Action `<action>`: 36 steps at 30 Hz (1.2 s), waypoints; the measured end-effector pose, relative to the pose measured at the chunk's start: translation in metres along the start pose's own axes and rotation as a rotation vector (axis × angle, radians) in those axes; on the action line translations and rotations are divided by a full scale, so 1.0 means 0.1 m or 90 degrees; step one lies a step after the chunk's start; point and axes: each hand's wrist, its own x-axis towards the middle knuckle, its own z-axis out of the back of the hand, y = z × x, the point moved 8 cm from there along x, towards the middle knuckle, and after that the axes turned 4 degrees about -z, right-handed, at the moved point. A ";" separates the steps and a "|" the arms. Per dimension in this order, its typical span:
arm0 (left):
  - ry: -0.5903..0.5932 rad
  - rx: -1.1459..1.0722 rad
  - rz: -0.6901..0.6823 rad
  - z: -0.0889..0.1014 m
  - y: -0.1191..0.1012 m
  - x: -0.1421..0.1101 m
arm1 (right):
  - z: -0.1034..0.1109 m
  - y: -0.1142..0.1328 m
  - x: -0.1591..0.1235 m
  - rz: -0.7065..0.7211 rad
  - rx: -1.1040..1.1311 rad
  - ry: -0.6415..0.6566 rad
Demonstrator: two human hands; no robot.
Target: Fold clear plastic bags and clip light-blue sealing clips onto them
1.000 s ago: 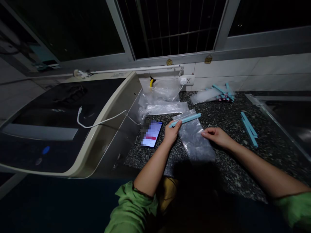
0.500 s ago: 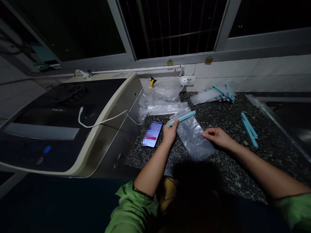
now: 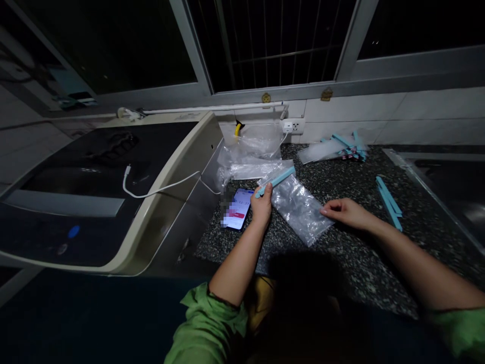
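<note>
My left hand (image 3: 261, 206) is closed on a light blue bag sealing clip (image 3: 280, 178), thumb on top near its lower left end. The clip lies slantwise across the upper end of a clear plastic bag (image 3: 297, 210); whether it is clamped there I cannot tell. With thumb and fingers pinched, my right hand (image 3: 346, 213) grips the bag's lower right edge. Crinkled and shiny, the bag stretches between both hands over the dark speckled counter (image 3: 356, 263). Just left of my left hand lies a lit phone (image 3: 238, 215).
Blue clips (image 3: 388, 202) lie to the right. Behind them is a pile of several clips (image 3: 352, 147) beside a flat plastic bag (image 3: 322, 150). More clear bags (image 3: 253, 146) lie by the wall. A washing machine (image 3: 151, 202) with a white cable (image 3: 166, 189) borders the left; a sink (image 3: 454, 187) the right.
My left hand has moved slightly left and down with the clip. My right hand has shifted a little right, and the bag appears more stretched and shinier.
</note>
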 end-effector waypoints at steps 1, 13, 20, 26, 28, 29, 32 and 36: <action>-0.003 -0.001 -0.002 0.00 0.00 0.00 | 0.01 0.00 0.00 0.001 -0.009 0.008; -0.007 -0.019 -0.013 0.00 -0.01 -0.01 | -0.10 0.04 -0.04 -0.009 -0.041 0.073; 0.003 -0.025 0.006 -0.02 -0.01 -0.02 | -0.07 -0.01 -0.04 -0.022 -0.044 0.095; 0.011 -0.037 0.006 -0.03 0.04 0.00 | -0.11 -0.02 -0.07 -0.022 -0.073 0.137; 0.041 -0.058 0.026 -0.08 0.10 -0.01 | -0.09 0.00 -0.06 -0.007 -0.065 0.116; 0.065 -0.069 0.043 -0.11 0.13 -0.02 | -0.04 0.02 -0.05 0.007 -0.055 0.073; 0.151 -0.069 0.091 -0.24 0.21 -0.08 | 0.19 0.10 -0.05 0.060 -0.030 -0.136; 0.274 -0.016 0.099 -0.40 0.24 -0.20 | 0.32 0.26 -0.16 0.182 -0.111 -0.296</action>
